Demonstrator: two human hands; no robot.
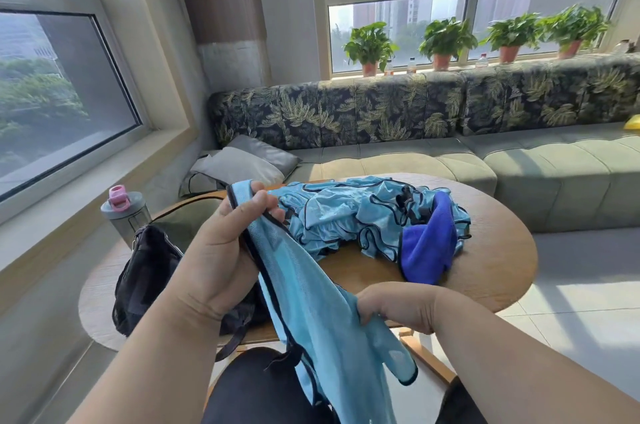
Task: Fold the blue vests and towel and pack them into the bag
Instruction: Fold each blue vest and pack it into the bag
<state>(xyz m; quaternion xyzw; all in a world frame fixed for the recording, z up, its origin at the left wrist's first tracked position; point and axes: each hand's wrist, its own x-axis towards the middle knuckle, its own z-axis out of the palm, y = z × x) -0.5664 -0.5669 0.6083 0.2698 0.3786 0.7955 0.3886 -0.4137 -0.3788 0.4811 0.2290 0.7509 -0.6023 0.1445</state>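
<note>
Head view: blue vest (311,312) w/ top strap gripped by left hand (221,250), lower edge pinched by right hand (398,306).

A heap of vests (349,215) lies on the table (498,250) toward its far side, with the towel (427,243) draped over the heap's right end and reaching down to the tabletop. The bag (149,278) sits on the table's left part, a bottle (124,212) stands just behind it, and a sofa (450,160) runs behind the table with cushions (242,160) at its left end. Nearer than the heap, one vest (311,312) hangs off the table's near edge between the left hand (225,250), raised beside the bag, and the right hand (398,306), lower and to the right.
</note>
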